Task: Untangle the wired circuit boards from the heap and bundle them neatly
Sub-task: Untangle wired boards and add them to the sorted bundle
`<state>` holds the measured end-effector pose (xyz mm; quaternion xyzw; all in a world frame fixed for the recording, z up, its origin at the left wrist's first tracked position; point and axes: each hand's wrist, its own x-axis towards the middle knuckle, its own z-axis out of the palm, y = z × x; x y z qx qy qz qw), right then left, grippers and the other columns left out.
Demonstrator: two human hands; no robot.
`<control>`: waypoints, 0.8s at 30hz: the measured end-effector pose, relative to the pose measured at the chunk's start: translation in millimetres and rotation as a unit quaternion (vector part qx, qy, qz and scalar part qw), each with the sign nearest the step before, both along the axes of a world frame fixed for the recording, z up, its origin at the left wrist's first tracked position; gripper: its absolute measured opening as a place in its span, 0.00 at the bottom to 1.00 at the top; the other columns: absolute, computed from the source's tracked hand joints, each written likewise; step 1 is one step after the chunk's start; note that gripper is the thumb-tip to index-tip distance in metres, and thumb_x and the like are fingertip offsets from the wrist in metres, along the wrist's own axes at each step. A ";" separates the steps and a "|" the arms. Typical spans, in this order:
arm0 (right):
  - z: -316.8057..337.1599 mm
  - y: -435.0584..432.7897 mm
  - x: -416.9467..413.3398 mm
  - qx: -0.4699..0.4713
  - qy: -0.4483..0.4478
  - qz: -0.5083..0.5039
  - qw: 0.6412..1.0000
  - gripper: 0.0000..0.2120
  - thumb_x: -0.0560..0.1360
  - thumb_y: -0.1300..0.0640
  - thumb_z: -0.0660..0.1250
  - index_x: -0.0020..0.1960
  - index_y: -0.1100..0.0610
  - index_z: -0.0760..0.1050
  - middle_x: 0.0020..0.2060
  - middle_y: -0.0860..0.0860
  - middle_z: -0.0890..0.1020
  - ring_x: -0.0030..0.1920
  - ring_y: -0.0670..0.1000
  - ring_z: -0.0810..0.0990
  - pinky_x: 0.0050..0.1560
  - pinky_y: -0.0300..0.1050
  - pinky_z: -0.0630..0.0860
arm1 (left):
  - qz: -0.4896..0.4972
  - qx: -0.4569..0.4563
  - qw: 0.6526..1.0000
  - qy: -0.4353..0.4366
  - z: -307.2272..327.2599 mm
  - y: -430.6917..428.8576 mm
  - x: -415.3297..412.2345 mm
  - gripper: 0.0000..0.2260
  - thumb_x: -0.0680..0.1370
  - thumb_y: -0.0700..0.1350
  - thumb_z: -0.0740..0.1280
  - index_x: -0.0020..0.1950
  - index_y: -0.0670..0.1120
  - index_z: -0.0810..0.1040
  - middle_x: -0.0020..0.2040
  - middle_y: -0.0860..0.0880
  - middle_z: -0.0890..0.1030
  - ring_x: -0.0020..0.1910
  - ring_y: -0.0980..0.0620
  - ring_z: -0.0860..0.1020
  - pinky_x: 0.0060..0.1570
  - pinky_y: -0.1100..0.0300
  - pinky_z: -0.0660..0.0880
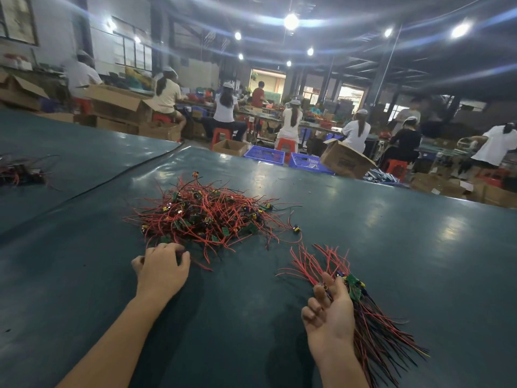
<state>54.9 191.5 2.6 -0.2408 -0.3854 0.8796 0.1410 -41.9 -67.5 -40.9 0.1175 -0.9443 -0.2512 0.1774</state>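
Reaches with the left hand (162,266) to the near edge of the tangled heap of red-and-black wires and small green circuit boards (207,214), lying mid-way across the dark green glossy tabletop (405,225). Curls the fingers down onto the wires there, actual grip impossible to tell. Holds in the right hand (331,312), fingers wrapped round it, a straightened bundle of the same wired boards (375,331), apart from the heap, at near right.

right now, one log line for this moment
left hand: at heap near edge, grip unclear | right hand: holds bundle of wired boards
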 end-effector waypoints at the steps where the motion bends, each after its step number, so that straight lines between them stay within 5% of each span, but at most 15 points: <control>1: -0.4 -0.6 -0.1 0.005 0.000 0.002 1.000 0.11 0.81 0.46 0.60 0.50 0.52 0.76 0.32 0.48 0.72 0.20 0.44 0.61 0.19 0.34 0.58 | 0.001 0.029 0.999 0.027 2.3 0.5 1.4 0.10 0.79 0.51 0.63 0.56 0.52 0.81 0.57 0.50 0.80 0.60 0.47 0.73 0.61 0.48 0.61; 5: -1.2 -2.6 -0.4 0.022 0.000 0.004 1.000 0.11 0.81 0.46 0.61 0.51 0.52 0.77 0.31 0.48 0.73 0.22 0.44 0.62 0.19 0.35 0.59 | -0.030 0.143 0.985 0.096 9.5 1.3 8.9 0.01 0.75 0.44 0.70 0.44 0.50 0.81 0.40 0.54 0.81 0.46 0.48 0.80 0.56 0.47 0.73; 9: -1.7 -4.7 -1.1 0.031 0.000 0.012 0.999 0.11 0.80 0.46 0.62 0.51 0.52 0.77 0.30 0.47 0.73 0.23 0.45 0.62 0.19 0.35 0.60 | -0.043 0.299 0.948 0.097 13.8 8.7 11.4 0.07 0.72 0.40 0.72 0.43 0.49 0.76 0.38 0.51 0.82 0.40 0.51 0.81 0.42 0.55 0.76; 11: -2.1 -6.1 -1.4 0.037 0.002 0.019 0.999 0.12 0.80 0.46 0.62 0.51 0.53 0.78 0.29 0.47 0.73 0.22 0.45 0.62 0.19 0.35 0.60 | -0.063 0.356 0.928 0.093 16.4 16.0 12.5 0.05 0.72 0.39 0.70 0.42 0.47 0.77 0.37 0.48 0.82 0.39 0.49 0.82 0.43 0.53 0.78; 18: -6.3 -10.4 -2.6 0.085 0.010 0.045 0.995 0.15 0.80 0.46 0.62 0.53 0.57 0.79 0.27 0.47 0.73 0.23 0.44 0.64 0.20 0.36 0.59 | -0.202 0.315 0.920 0.120 27.8 49.7 34.9 0.09 0.72 0.34 0.68 0.35 0.47 0.79 0.30 0.47 0.79 0.32 0.47 0.77 0.34 0.54 0.75; 21: -7.0 -16.4 -2.1 0.172 -0.016 0.095 0.980 0.15 0.80 0.46 0.62 0.52 0.57 0.80 0.30 0.49 0.80 0.27 0.45 0.71 0.23 0.37 0.65 | -0.290 0.360 0.881 0.104 35.1 64.8 48.8 0.04 0.68 0.36 0.66 0.36 0.44 0.78 0.29 0.45 0.78 0.31 0.43 0.76 0.35 0.50 0.76; 24: -7.6 -30.8 1.4 0.242 -0.037 0.193 0.950 0.14 0.80 0.47 0.62 0.53 0.57 0.80 0.39 0.53 0.86 0.32 0.49 0.80 0.28 0.39 0.72 | -0.370 0.426 0.824 0.052 42.0 77.3 57.2 0.05 0.65 0.35 0.62 0.35 0.42 0.77 0.28 0.46 0.77 0.29 0.50 0.76 0.35 0.58 0.75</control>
